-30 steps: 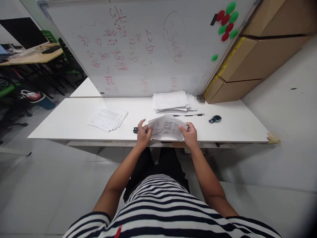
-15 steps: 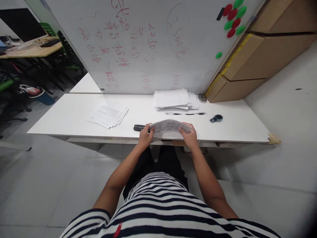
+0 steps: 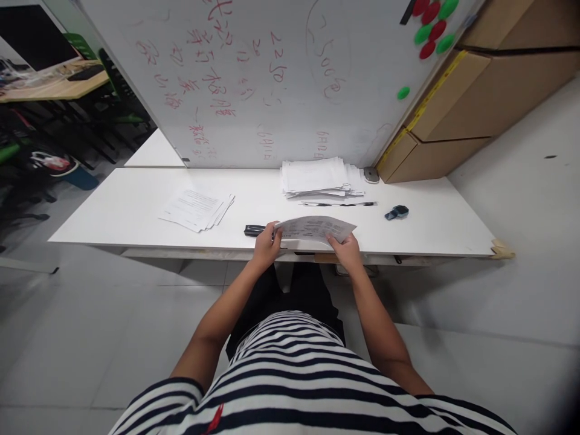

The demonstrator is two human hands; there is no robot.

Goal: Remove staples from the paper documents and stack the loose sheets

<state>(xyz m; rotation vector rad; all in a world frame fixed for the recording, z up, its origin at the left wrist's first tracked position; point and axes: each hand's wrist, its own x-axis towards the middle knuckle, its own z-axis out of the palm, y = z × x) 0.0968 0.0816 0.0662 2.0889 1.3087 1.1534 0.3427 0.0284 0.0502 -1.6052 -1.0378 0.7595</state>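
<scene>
Printed paper sheets (image 3: 312, 228) are held between my two hands above the desk's front edge, bowed upward in the middle. My left hand (image 3: 267, 244) is closed on their left end, thumb on top. At the right end my right hand (image 3: 347, 249) grips the lower edge, its thumb over the print. How many sheets there are I cannot tell. Just left of my left hand lies a black stapler-like object (image 3: 254, 231), partly hidden by the hand. Behind the held sheets a pen (image 3: 339, 204) lies on the desk, in front of a thick paper stack (image 3: 315, 176).
A loose fan of printed sheets (image 3: 197, 209) lies on the white desk (image 3: 113, 211) at left. A dark watch (image 3: 397, 212) rests at right. A whiteboard (image 3: 254, 78) with magnets stands behind, and cardboard boxes (image 3: 435, 157) are stacked at the back right.
The held sheets have flattened somewhat, and their right end now rises free above my right hand, whose fingers have shifted to the lower edge. My left hand stays on the left end.
</scene>
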